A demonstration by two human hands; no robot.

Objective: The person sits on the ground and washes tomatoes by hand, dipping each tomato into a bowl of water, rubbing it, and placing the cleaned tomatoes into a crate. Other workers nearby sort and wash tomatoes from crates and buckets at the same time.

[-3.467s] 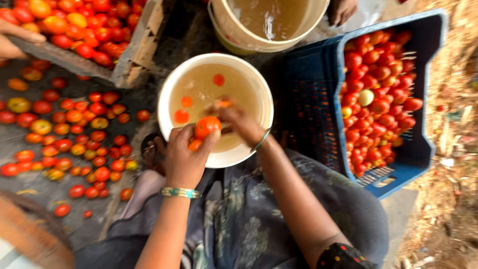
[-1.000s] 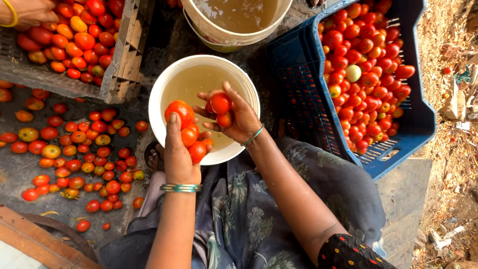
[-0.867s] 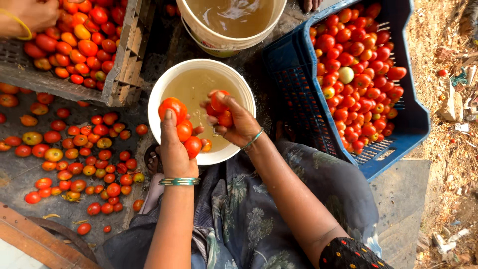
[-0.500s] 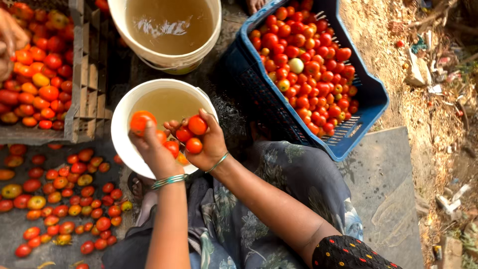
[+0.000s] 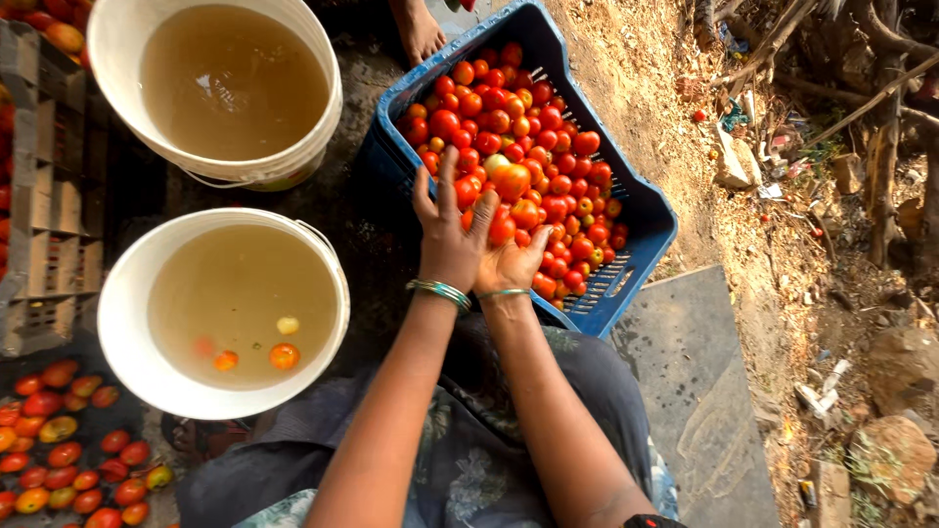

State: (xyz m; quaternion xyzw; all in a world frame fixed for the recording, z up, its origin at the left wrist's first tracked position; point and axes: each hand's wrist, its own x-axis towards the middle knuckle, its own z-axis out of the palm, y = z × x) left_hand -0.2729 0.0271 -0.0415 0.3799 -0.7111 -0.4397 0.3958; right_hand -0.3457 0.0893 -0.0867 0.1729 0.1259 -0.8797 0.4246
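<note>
I see both hands together over the near edge of the blue plastic crate point(image 5: 641, 210), which has slotted walls and is full of small, round, glossy tomatoes, red and orange. The left hand point(image 5: 448, 235) is turned with its back to me, fingers spread and loose, and it presses against a few tomatoes point(image 5: 509, 200) from the side. The right hand point(image 5: 514, 264) lies just beside it, palm up and cupped, and the same tomatoes rest in it and between the two hands; they touch the heap in the crate. So neither hand is clenched: together they cradle the fruit. Each wrist carries thin metal bangles.

To the left stands a round white bucket point(image 5: 127, 362) with smooth walls, filled with cloudy brownish water, where a few tomatoes float. A second white bucket point(image 5: 313, 127) with the same dull water stands behind it. More tomatoes lie loose on the dark ground point(image 5: 68, 460) at the lower left. A rough wooden crate point(image 5: 49, 215) stands at the left edge.
</note>
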